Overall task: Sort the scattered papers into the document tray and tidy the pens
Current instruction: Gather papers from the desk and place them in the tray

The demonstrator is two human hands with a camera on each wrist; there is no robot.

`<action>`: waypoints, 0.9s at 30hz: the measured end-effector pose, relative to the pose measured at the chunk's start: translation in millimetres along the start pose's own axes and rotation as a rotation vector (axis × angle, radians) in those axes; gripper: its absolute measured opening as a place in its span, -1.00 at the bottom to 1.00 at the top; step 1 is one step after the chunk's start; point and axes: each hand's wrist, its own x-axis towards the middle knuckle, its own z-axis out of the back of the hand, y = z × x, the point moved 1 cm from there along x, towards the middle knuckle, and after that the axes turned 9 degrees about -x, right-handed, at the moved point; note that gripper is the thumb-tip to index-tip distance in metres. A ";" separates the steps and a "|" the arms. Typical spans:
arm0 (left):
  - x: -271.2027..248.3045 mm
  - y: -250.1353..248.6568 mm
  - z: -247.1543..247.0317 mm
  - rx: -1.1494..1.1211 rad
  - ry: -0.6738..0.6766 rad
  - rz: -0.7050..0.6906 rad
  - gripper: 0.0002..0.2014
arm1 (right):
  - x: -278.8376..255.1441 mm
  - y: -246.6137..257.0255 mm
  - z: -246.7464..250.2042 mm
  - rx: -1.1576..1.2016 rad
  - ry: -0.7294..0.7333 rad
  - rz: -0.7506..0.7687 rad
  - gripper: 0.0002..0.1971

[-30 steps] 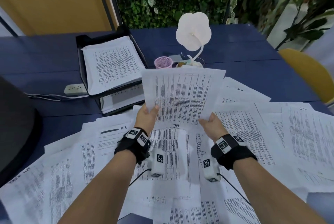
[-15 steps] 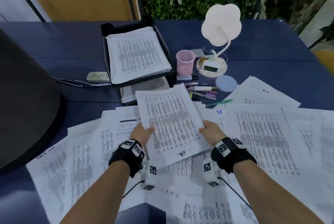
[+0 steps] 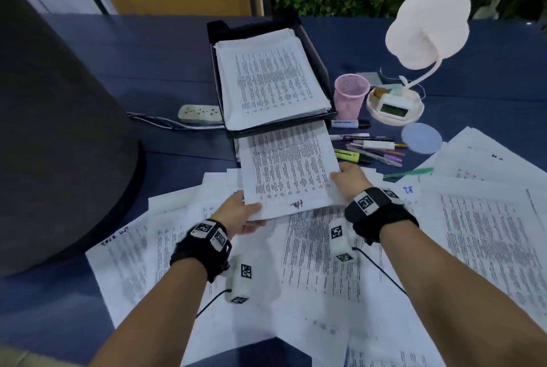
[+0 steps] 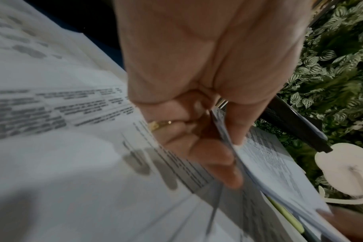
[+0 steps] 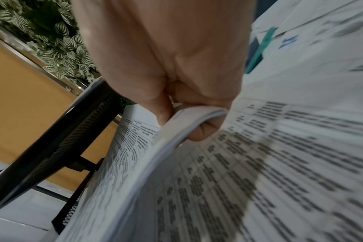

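While both hands grip it, a sheaf of papers (image 3: pixel 288 168) enters the lower tier of the document tray (image 3: pixel 318 54).
Left hand (image 3: pixel 241 212) pinches the near corner; right hand (image 3: pixel 349 181) curls round the right edge; pens (image 3: pixel 368 147) lie right of the tray.

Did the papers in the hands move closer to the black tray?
Yes. The held stack went away from the person toward the document tray; its far edge now reaches under the top tier.
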 end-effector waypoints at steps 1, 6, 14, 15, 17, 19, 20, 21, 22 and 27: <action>3.8 -3.0 4.1 0.008 0.001 -0.003 -0.82 | 4.5 6.4 -2.2 0.025 -0.008 0.013 -0.74; 28.9 -24.6 17.8 -0.035 -0.120 -0.104 -0.75 | 5.2 38.5 -9.5 0.039 0.128 0.009 -0.79; 69.2 -60.8 24.5 -0.071 -0.205 -0.218 -0.90 | 41.5 48.3 -24.0 0.242 -0.078 -0.063 -0.82; 73.6 -65.4 25.1 -0.098 -0.223 -0.225 -0.87 | 48.9 51.5 -26.2 0.321 -0.088 -0.098 -0.79; 80.9 -71.3 25.9 -0.136 -0.249 -0.253 -0.81 | 61.0 57.9 -30.4 0.432 -0.106 -0.131 -0.77; 85.2 -73.1 26.2 -0.067 -0.321 -0.304 -0.77 | 72.5 62.4 -34.6 0.518 -0.134 -0.138 -0.77; 87.4 -72.2 26.9 -0.036 -0.357 -0.341 -0.75 | 78.1 63.6 -36.4 0.598 -0.146 -0.148 -0.77; 89.3 -71.2 27.5 -0.013 -0.387 -0.368 -0.74 | 81.4 64.8 -37.5 0.667 -0.151 -0.164 -0.76; 92.7 -69.9 28.2 0.002 -0.407 -0.378 -0.74 | 83.3 65.5 -37.2 0.724 -0.147 -0.181 -0.77; 101.6 -65.2 34.1 0.412 -0.467 -0.383 -0.86 | 78.7 62.8 -27.8 0.754 -0.091 -0.175 -0.75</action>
